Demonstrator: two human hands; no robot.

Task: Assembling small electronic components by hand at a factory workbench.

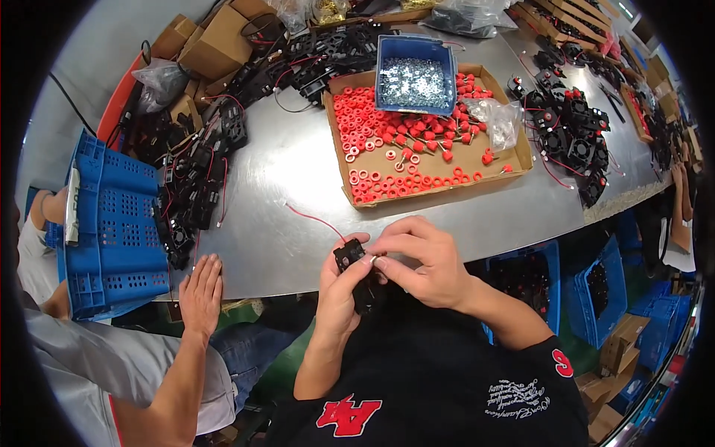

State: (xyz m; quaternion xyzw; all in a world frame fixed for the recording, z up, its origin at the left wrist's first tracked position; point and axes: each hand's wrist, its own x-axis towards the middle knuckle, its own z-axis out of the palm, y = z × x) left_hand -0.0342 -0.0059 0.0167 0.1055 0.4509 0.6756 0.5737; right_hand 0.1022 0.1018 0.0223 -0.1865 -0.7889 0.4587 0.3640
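Across the grey metal table (298, 171), largest first: a perforated blue plastic crate (112, 223) hangs over the left edge, a shallow brown cardboard tray (514, 160) of red plastic rings sits mid-table, and a small blue plastic bin (415, 48) of silver screws rests on the tray's far edge. At the near edge, the left hand (339, 287) wraps a small black fan part (354, 261) trailing a red wire; the right hand (424, 261) pinches its top with thumb and forefinger.
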